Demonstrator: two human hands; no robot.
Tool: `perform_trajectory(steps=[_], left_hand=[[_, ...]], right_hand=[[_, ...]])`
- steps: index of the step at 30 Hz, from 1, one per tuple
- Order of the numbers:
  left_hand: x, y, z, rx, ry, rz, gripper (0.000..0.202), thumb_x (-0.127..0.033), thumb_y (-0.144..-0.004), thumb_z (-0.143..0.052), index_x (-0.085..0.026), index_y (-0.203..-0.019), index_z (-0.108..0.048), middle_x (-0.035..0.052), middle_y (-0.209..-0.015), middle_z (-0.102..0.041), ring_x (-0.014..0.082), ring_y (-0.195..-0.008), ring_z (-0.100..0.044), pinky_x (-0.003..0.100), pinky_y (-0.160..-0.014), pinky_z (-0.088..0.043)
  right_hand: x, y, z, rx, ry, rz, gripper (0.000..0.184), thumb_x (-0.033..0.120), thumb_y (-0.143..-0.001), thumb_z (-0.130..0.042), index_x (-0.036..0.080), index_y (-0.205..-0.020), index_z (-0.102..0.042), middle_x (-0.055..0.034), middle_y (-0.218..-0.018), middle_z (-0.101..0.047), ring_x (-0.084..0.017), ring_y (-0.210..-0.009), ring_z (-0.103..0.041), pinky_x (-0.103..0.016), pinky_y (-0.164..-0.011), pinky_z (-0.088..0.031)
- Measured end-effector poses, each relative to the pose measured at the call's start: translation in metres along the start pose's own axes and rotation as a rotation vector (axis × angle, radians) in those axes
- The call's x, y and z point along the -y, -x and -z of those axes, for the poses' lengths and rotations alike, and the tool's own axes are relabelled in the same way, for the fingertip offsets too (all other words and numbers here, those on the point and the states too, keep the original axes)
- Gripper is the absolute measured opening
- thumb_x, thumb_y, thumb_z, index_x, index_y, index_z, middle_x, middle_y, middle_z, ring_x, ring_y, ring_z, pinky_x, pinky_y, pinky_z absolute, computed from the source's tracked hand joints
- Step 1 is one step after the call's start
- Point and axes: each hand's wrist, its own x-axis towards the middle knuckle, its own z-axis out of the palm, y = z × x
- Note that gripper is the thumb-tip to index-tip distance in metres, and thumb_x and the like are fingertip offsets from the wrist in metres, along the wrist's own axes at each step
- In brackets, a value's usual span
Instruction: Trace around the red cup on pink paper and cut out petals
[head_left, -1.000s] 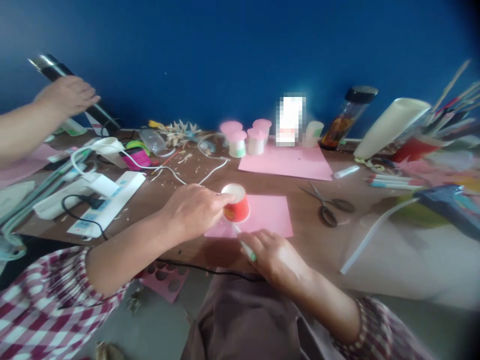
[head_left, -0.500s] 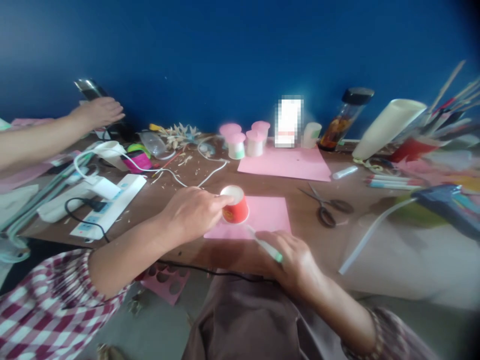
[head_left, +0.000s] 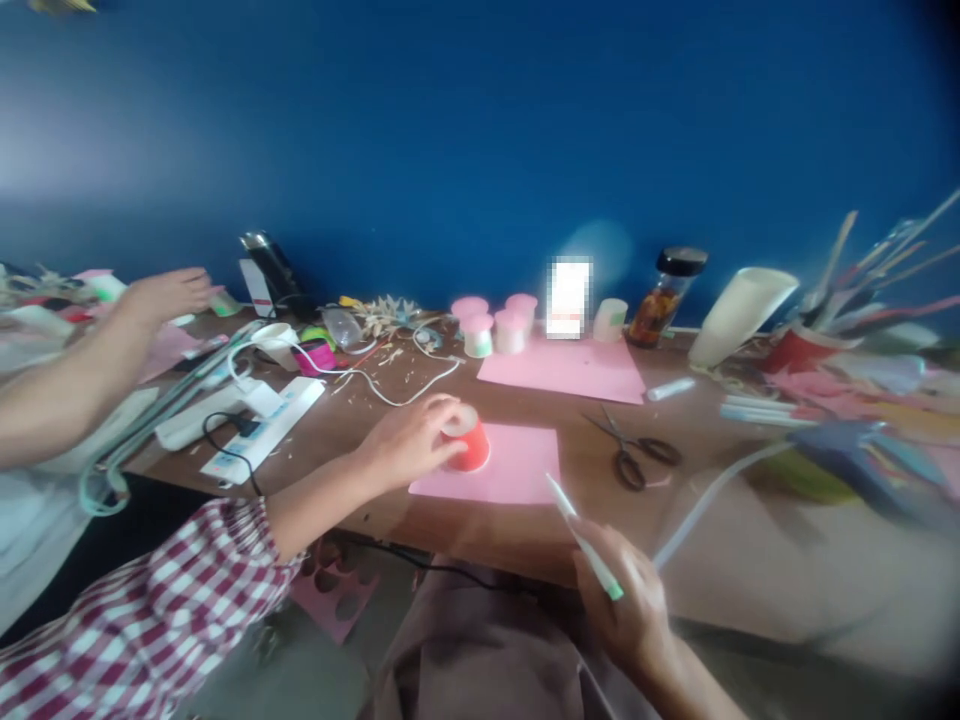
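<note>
Red paper cup [head_left: 475, 452]: sits on the small pink sheet [head_left: 525, 465], near the front of the brown table [head_left: 540, 412], apparently upside down with its rim on the paper.
Feel of the cup: likely very light and thin-walled, springy under mild pressure but easily dented; a smooth coat could let it slip.
Best hold: low on the wall, close to the stiffer rim, or lightly across the upper end; a hard squeeze mid-wall would risk a crease.
Left hand [head_left: 412, 435]: closed over the cup's upper left side, thumb and fingers bent around it.
Right hand [head_left: 626, 590]: curled around a white pen [head_left: 589, 548] with a green end, its tip by the sheet's right edge; contact with the paper cannot be told.
Sheet underneath: flat and thin, probably quick to slide if the cup is nudged.
Scissors [head_left: 624, 442]: lying right of the sheet, points toward it, the nearest obstacle on that side.
Power strip [head_left: 262, 430]: beyond the left forearm, with a white cable [head_left: 375, 393] looping behind the left hand.
Pink-topped cups [head_left: 510, 330]: clustered behind, beside a larger pink sheet [head_left: 562, 370].
Co-worker's hand [head_left: 169, 295]: far left, well apart, its grip too blurred to read.
</note>
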Motion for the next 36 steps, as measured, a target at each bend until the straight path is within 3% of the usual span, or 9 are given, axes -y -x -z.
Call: perform_trajectory(steps=[3, 8, 14, 21, 26, 32, 34, 36], left_hand=[[0.004, -0.001, 0.006, -0.124, 0.162, 0.104, 0.03, -0.035, -0.078, -0.055, -0.019, -0.103, -0.05, 0.008, -0.107, -0.059, 0.0207, -0.093, -0.058, 0.038, -0.08, -0.047], [0.031, 0.009, 0.025, -0.396, 0.323, 0.24, 0.057, -0.036, -0.076, -0.057, -0.019, -0.127, -0.038, 0.0114, -0.12, -0.054, 0.0233, -0.105, -0.056, 0.039, -0.087, -0.046], [0.069, 0.04, 0.027, -0.41, 0.198, 0.379, 0.059, -0.034, -0.074, -0.057, -0.016, -0.129, -0.042, 0.0123, -0.124, -0.05, 0.0274, -0.112, -0.051, 0.042, -0.094, -0.042], [0.078, 0.06, 0.015, -0.411, 0.341, 0.558, 0.057, -0.04, -0.07, -0.062, -0.018, -0.12, -0.045, 0.0103, -0.114, -0.052, 0.0243, -0.1, -0.057, 0.038, -0.082, -0.051], [0.082, 0.052, 0.016, -0.44, 0.453, 0.645, 0.057, -0.043, -0.067, -0.066, -0.018, -0.113, -0.044, 0.0081, -0.101, -0.056, 0.0244, -0.094, -0.06, 0.036, -0.076, -0.053], [0.091, 0.026, 0.011, -0.44, 0.518, 0.565, 0.058, -0.041, -0.069, -0.066, -0.018, -0.118, -0.048, 0.0088, -0.108, -0.058, 0.0238, -0.097, -0.058, 0.036, -0.079, -0.05], [0.096, 0.015, 0.007, -0.488, 0.683, 0.58, 0.057, -0.039, -0.068, -0.067, -0.018, -0.119, -0.05, 0.0088, -0.112, -0.058, 0.0232, -0.099, -0.058, 0.035, -0.08, -0.049], [0.098, 0.004, 0.004, -0.539, 1.017, 0.611, 0.049, -0.037, -0.071, -0.066, -0.019, -0.115, -0.054, 0.0081, -0.111, -0.06, 0.02, -0.093, -0.059, 0.032, -0.076, -0.05]], right_hand=[[-0.003, 0.003, 0.0, -0.06, -0.003, 0.022, 0.031, 0.012, -0.085, -0.049, 0.016, -0.115, -0.052, -0.0095, -0.085, -0.067, -0.022, -0.075, -0.066, -0.035, -0.065, -0.056], [-0.003, 0.007, -0.002, -0.066, -0.006, 0.057, 0.03, 0.012, -0.084, -0.051, 0.018, -0.114, -0.054, -0.0087, -0.085, -0.068, -0.023, -0.077, -0.067, -0.036, -0.067, -0.058], [0.0, 0.001, -0.004, -0.073, 0.027, 0.059, 0.027, 0.015, -0.083, -0.053, 0.019, -0.11, -0.058, -0.0086, -0.086, -0.068, -0.023, -0.077, -0.067, -0.036, -0.065, -0.059], [-0.001, -0.007, -0.003, -0.058, -0.061, -0.013, 0.026, 0.01, -0.084, -0.05, 0.018, -0.108, -0.056, -0.0093, -0.089, -0.066, -0.021, -0.08, -0.065, -0.034, -0.067, -0.058], [-0.002, -0.008, -0.003, -0.055, -0.056, -0.127, 0.023, 0.015, -0.086, -0.049, 0.016, -0.108, -0.055, -0.0105, -0.091, -0.066, -0.022, -0.082, -0.066, -0.035, -0.069, -0.057], [-0.01, 0.002, -0.007, -0.026, -0.003, -0.105, 0.023, 0.017, -0.086, -0.05, 0.018, -0.108, -0.057, -0.0106, -0.09, -0.068, -0.023, -0.081, -0.067, -0.034, -0.068, -0.057], [-0.014, 0.007, -0.008, -0.002, 0.028, -0.077, 0.024, 0.017, -0.084, -0.052, 0.018, -0.107, -0.059, -0.0105, -0.092, -0.069, -0.023, -0.082, -0.068, -0.033, -0.069, -0.058], [-0.017, 0.011, -0.01, -0.008, 0.068, -0.028, 0.023, 0.02, -0.083, -0.054, 0.02, -0.104, -0.062, -0.0085, -0.089, -0.07, -0.023, -0.079, -0.069, -0.031, -0.066, -0.058]])
